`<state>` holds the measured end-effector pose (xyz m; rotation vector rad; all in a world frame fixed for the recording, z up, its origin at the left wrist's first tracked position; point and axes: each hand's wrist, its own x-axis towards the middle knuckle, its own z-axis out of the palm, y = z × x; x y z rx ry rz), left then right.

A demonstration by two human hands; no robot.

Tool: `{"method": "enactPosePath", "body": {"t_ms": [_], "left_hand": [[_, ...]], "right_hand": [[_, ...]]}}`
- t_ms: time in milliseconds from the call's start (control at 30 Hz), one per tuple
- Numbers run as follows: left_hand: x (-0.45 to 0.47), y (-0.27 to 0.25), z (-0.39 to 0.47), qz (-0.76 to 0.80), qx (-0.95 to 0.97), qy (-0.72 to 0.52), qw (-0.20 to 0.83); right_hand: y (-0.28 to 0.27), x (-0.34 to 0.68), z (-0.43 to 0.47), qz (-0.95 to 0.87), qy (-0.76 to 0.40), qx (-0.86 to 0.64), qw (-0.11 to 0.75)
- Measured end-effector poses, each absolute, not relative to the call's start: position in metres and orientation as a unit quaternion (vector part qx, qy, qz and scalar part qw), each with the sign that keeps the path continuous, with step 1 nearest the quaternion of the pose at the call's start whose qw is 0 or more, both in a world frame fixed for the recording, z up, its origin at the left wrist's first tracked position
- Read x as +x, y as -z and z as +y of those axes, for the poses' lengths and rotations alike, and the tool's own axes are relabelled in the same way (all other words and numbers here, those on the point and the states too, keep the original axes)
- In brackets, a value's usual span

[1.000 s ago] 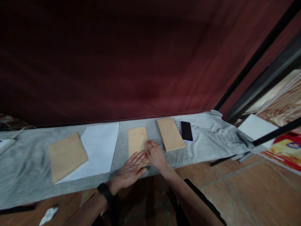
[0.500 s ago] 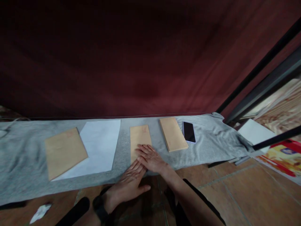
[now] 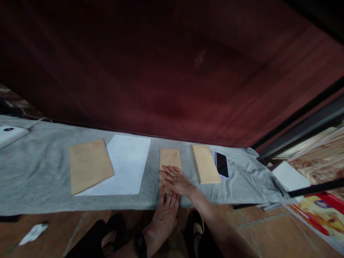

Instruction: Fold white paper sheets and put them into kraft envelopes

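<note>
The grip is flat and spread on both sides, fingers laid out rather than curled: the right hand rests palm-down across the middle of a narrow brown envelope, and the left hand lies over its near end, fingertips reaching up to the right hand. From where I stand, neither pinches anything. The envelope lies flat on the cloth-covered desk, between a white sheet and a neat brown stack with a phone beside it. I'd judge the step in hand to be pressing this one envelope; the stack and the wider brown packet overlapping the sheet lie untouched. Whether those are finished or waiting, or this envelope sealed, I can't tell.
</note>
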<state>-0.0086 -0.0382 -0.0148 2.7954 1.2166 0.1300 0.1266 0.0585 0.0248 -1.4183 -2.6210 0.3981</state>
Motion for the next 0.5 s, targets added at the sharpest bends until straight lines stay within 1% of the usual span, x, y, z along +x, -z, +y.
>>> {"method": "enactPosePath", "body": {"t_ms": [133, 300, 500], "left_hand": [[-0.004, 0.013, -0.037, 0.411, 0.909, -0.05, 0.04], [0.001, 0.014, -0.042, 0.429, 0.899, -0.09, 0.027], [-0.006, 0.023, -0.04, 0.417, 0.902, -0.105, 0.045]], "right_hand": [[-0.02, 0.117, 0.102, -0.862, -0.081, -0.497, 0.062], [-0.015, 0.105, 0.15, -0.828, -0.03, -0.553, 0.086], [-0.007, 0.098, 0.162, -0.77, 0.015, -0.629, 0.11]]}}
